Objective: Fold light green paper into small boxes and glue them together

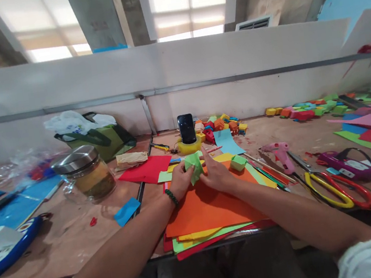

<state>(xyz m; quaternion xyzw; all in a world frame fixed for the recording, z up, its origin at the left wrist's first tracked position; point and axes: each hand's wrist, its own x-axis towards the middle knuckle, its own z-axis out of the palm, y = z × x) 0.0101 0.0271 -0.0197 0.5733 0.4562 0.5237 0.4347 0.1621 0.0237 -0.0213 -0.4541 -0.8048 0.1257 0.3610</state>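
A piece of light green folded paper (193, 164) is held up between my two hands, over a stack of coloured paper with an orange sheet (213, 209) on top. My left hand (182, 179), with a dark beaded bracelet at the wrist, pinches the paper's left side. My right hand (218, 175) grips its lower right edge, index finger pointing up along it. Some of the right fingers are hidden. To the right of my right hand, a small green folded paper box (238, 162) rests on the stack.
A phone (186, 128) stands in a yellow tape roll (189, 146) beyond my hands. Several folded paper pieces (220, 125) lie behind it. Scissors (329, 189) and a pink glue gun (280, 155) lie at right. A lidded glass jar (89, 174) stands at left.
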